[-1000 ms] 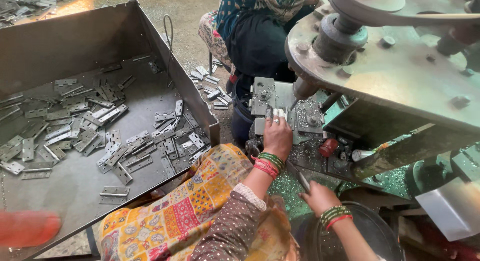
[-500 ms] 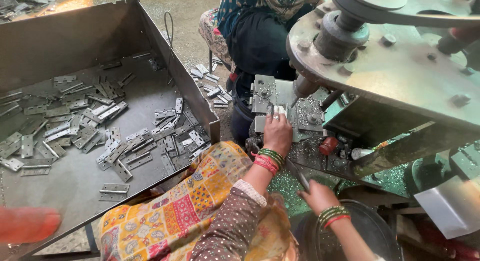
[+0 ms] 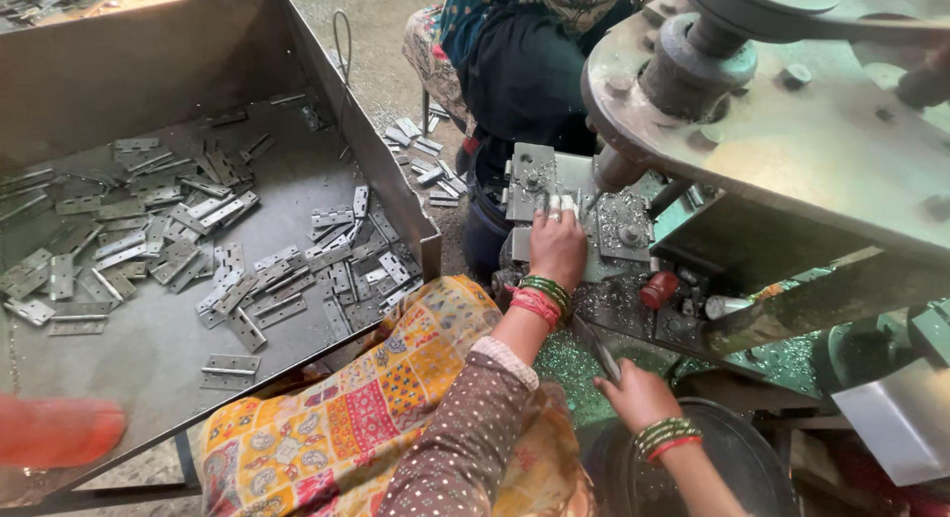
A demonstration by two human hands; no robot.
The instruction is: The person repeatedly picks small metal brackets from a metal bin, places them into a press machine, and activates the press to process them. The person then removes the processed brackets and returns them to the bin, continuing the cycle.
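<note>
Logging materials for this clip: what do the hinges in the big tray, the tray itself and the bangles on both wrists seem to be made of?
Hinges: bare grey metal, probably steel; dull sheen, punched holes.
Tray: dark sheet metal, scuffed, with folded edges.
Bangles: green and red, glossy; glass or plastic, cannot tell.

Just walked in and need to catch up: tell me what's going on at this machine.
A person sits at a metal press machine. Their left hand rests on the press bed, fingers on a small pale metal piece beside the ram. Their right hand holds a thin metal rod lower down, above a dark round container. A large metal tray to the left holds scattered flat hinges. Another person sits across the machine.
</note>
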